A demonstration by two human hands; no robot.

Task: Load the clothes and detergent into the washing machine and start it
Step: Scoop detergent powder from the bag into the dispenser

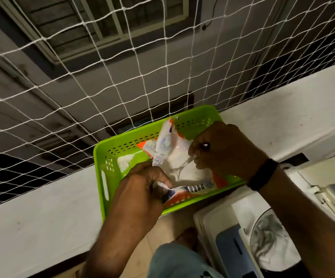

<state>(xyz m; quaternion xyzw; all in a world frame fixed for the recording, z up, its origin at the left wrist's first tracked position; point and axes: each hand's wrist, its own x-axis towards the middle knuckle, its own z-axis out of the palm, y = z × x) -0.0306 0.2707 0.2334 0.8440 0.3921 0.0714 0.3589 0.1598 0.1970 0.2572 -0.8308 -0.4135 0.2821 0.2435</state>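
Pouch (179, 171) stretched between hands: left hand (142, 189) fingers (162, 178) pinch near corner, right hand (225, 151) fingers (195, 150) pinch far edge; basket (100, 157) beneath fingers.

The rectangular plastic basket (99, 157) is lime green, slot-patterned. The crumpled plastic detergent pouch (178, 157) is white, orange and blue. The rubbery wristband (262, 174) is black.

Both hands work inside a lime-green perforated plastic basket (110, 157) on a white ledge (42, 207). The left hand (142, 189) and right hand (220, 149) pinch an open white-and-orange plastic detergent pouch (182, 167). White netting (102, 77) hangs behind.
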